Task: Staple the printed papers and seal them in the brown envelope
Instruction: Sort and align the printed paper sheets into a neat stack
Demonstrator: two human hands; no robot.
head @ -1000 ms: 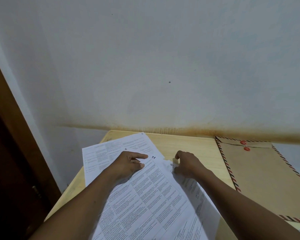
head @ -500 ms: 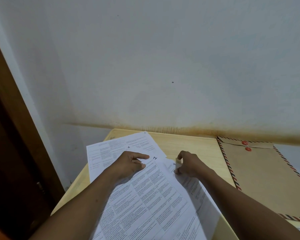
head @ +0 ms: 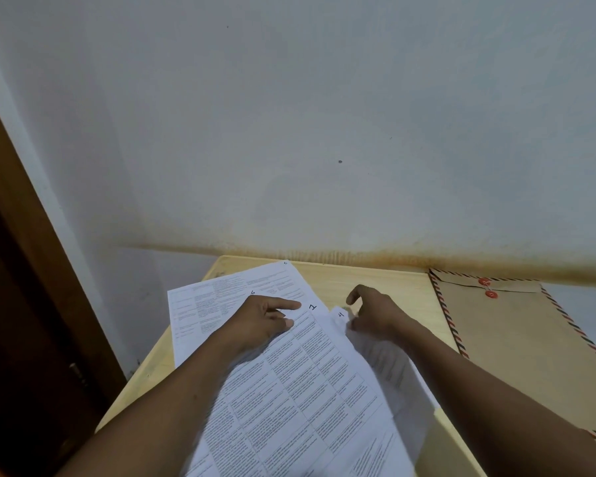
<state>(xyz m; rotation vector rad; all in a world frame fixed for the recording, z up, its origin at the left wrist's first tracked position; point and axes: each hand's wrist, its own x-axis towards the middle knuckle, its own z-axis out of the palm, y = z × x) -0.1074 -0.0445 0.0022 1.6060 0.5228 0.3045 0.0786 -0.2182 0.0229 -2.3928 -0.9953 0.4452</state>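
Head view of a wooden table where printed papers lie fanned at left and the brown envelope flat at right, left hand pressing the sheets with index finger straight, right hand curled at a sheet's corner, its grip unclear

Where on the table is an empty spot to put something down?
Bare table runs along the wall, from the papers to the brown envelope, and down between the right hand and the envelope. The left and middle are crowded: papers, with the left hand on them.
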